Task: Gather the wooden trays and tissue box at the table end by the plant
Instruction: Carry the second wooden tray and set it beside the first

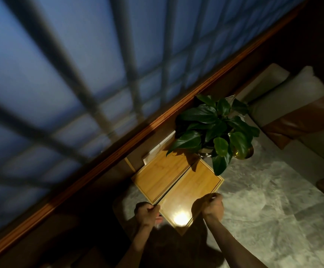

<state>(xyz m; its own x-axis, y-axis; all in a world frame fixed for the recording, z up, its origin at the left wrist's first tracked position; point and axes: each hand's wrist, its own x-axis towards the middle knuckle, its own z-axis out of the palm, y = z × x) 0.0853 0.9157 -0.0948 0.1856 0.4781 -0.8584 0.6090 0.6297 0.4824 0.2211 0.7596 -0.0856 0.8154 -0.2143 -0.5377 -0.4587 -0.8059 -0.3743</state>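
Two flat wooden trays lie side by side on the grey marble table (263, 200), right under the potted plant (215, 128). My left hand (147, 211) grips the near left edge of the nearer tray (192, 190). My right hand (211, 206) holds that tray's near right edge. The farther tray (161, 176) touches it along one long side. A pale box-like object (157, 149), possibly the tissue box, stands behind the trays against the wall, partly hidden by leaves.
A wooden ledge (138, 132) and a large gridded window (60, 74) run along the table's far side. Cushioned seating (292, 105) flanks the table on the right. A brass pot (244, 151) stands beside the plant. A bright light reflection sits on the nearer tray.
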